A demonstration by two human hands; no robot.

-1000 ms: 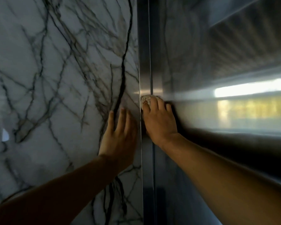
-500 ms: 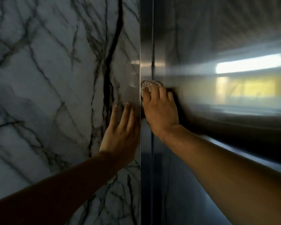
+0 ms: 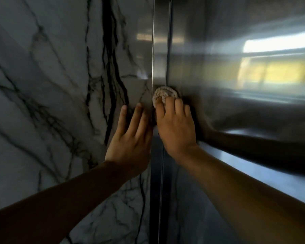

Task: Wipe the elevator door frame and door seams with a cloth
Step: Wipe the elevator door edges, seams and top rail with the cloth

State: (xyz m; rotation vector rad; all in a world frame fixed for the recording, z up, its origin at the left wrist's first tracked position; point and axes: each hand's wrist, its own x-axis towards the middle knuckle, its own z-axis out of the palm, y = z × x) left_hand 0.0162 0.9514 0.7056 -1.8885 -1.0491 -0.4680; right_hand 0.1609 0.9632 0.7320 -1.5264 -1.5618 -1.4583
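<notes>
So the step in hand looks like the seam wipe itself. Going biggest first: the marble wall fills everything left of the door frame, and the steel elevator door fills everything right of it. The frame is the narrow steel strip running top to bottom, with the door seam as the dark line along its right edge.

The right hand is laid across the frame and seam, fingers out fairly straight and close together, pressing the cloth flat against the metal rather than pinching it. The cloth is bunched into a small pale wad, poking out above the fingertips right on the seam. The left hand sits just left of the frame, flat on the marble with fingers spread a bit, holding nothing; I'd say it's only bracing.

My guess for the next move: slide the wad along the seam with steady pressure, keeping it on the line.

Hard to make out: most of the cloth is under the fingers, the door is all blurry reflections, and the frame's top and bottom are cut off, so no idea how much is left.
</notes>
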